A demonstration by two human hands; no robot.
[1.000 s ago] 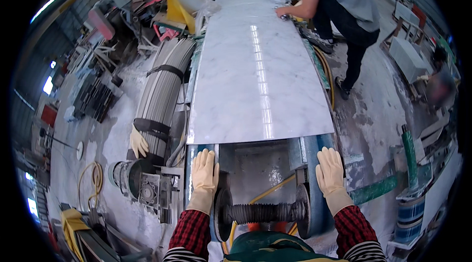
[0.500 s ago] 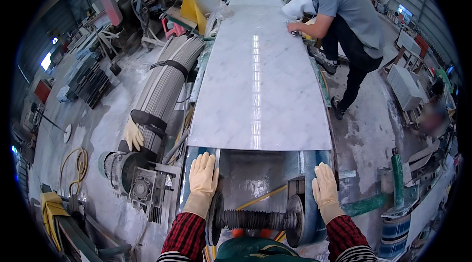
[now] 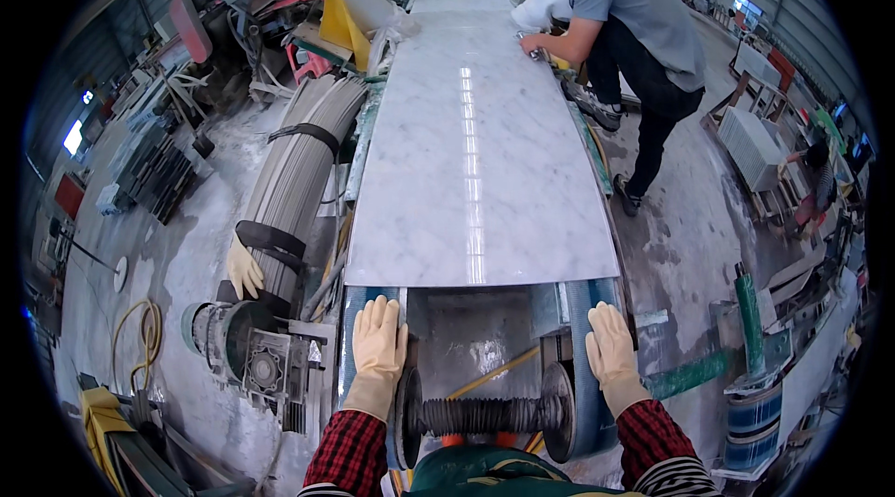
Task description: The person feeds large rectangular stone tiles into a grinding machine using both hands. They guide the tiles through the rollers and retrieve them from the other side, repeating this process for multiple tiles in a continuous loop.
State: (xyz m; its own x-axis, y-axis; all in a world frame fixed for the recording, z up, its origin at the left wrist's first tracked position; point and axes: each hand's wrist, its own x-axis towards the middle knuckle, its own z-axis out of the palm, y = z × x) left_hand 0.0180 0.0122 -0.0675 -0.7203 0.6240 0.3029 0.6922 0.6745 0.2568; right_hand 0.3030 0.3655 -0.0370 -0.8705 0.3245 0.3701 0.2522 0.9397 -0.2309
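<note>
A long, polished white stone slab with grey veining (image 3: 475, 180) lies on the conveyor ahead of me. Just short of its near edge, my left hand (image 3: 376, 348), in a cream rubber glove, lies flat on the left blue belt (image 3: 351, 310) with its fingers stretched forward. My right hand (image 3: 612, 350), gloved the same way, rests with fingers extended on the right blue belt (image 3: 585, 413). Neither hand holds anything. Between the two belts runs a dark ribbed roller shaft (image 3: 480, 417).
A person (image 3: 634, 21) bends over the slab's far right side, hands at its edge. Strapped grey strips (image 3: 298, 152) lie left of the conveyor, with a loose glove (image 3: 243, 269) on them and a motor (image 3: 266, 365) in front. A green post (image 3: 749, 320) stands at right.
The whole view has shifted slightly, so the slab and the person appear further left. Both hands stay on the belts, little changed in pose.
</note>
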